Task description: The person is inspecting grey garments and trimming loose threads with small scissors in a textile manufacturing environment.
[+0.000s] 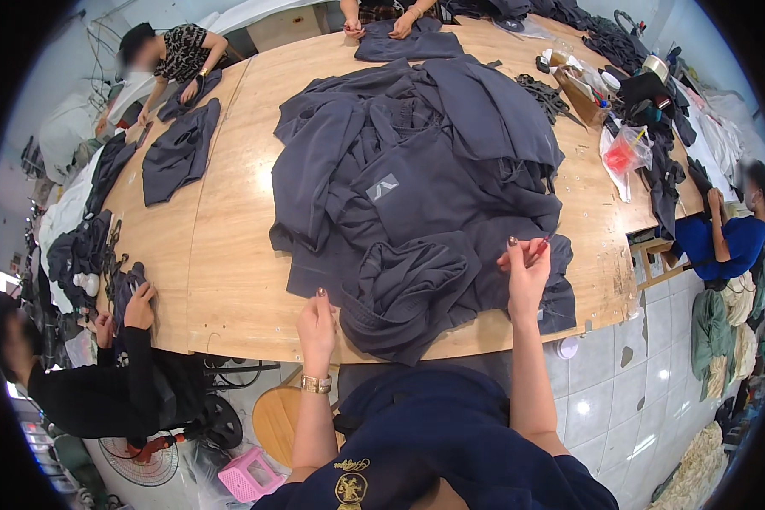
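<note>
A large heap of dark grey garments [476,110] lies on the wooden table in front of me. On top, one garment shows a small grey patch [383,188], and a bunched, gathered piece [408,285] sits at the near edge. My left hand [317,330] is closed just left of that bunched piece; whatever its fingers hold, if anything, is hidden. My right hand [527,276] is over the heap's right side, its fingers pinched around something small and reddish with a thin dark tip, too small to name.
Co-workers handle dark cloth at the table's left, far and right sides. A flat garment piece [181,153] lies at the left. Far right are a cardboard box [582,95] and a plastic cup of red drink [626,153]. Below are a round wooden stool [274,425] and pink basket [251,474].
</note>
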A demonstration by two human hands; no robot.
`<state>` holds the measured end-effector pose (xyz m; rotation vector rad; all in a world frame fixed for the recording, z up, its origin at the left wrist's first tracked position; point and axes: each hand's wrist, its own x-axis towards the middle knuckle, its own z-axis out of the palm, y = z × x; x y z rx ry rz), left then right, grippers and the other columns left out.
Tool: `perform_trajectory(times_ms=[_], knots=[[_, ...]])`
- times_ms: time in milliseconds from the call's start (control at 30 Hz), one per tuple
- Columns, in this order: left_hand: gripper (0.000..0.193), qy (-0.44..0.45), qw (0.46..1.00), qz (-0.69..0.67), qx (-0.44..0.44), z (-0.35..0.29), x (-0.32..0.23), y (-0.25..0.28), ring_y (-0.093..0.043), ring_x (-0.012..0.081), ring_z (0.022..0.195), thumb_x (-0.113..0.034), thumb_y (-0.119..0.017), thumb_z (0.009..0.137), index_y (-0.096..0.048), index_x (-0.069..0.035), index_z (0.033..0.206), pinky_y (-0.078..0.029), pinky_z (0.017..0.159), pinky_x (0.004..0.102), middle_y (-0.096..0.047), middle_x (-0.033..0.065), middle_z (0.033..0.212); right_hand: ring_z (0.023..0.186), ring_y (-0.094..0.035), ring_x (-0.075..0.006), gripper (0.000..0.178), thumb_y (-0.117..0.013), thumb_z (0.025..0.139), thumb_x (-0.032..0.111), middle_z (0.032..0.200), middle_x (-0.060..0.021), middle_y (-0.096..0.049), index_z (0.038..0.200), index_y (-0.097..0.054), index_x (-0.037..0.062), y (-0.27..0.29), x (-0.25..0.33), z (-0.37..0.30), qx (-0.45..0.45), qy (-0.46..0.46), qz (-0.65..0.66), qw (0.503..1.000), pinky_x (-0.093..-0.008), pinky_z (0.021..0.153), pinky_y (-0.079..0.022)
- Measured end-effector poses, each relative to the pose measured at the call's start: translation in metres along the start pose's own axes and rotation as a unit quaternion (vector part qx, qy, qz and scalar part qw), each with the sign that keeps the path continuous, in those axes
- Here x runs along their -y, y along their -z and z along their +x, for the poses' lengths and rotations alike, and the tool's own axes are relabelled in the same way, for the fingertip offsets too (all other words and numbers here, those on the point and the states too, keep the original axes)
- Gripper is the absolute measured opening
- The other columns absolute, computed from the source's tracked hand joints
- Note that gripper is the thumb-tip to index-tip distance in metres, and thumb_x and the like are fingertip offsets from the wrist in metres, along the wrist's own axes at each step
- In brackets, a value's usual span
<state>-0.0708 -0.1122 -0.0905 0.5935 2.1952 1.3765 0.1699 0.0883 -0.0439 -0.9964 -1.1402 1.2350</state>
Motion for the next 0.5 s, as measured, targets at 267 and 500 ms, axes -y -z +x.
perform_trajectory(times_ms=[267,500], knots=[[0.047,0.167,0.947,0.042,0.271,0.005,-0.031,-0.017,-0.064,0.0197,0.057,-0.037,-0.055,0.088,-0.059,0.007,0.073,-0.049,0.045,0.0280,-0.059,0.0117,0.061,0.070,-0.056,-0.0086,0.022,-0.063,0.078,0.003,0.075,-0.0010,-0.057,0.087,-0.043,0.0051,-0.043,-0.005,-0.058,0.288,-0.008,-0.149,0.946,-0.0247,0.063,-0.046],[0.050,0.092,0.792,-0.535,0.278,-0.016,-0.064,-0.015,-0.059,0.0303,0.105,-0.032,-0.058,0.086,-0.047,0.000,0.123,-0.051,0.085,0.0473,-0.058,0.0194,0.115,0.073,-0.058,-0.0249,0.038,-0.071,0.078,0.016,0.082,-0.0117,-0.060,0.097,-0.041,0.0023,-0.054,-0.004,-0.073,0.327,0.040,-0.143,0.933,-0.0326,0.068,-0.046]])
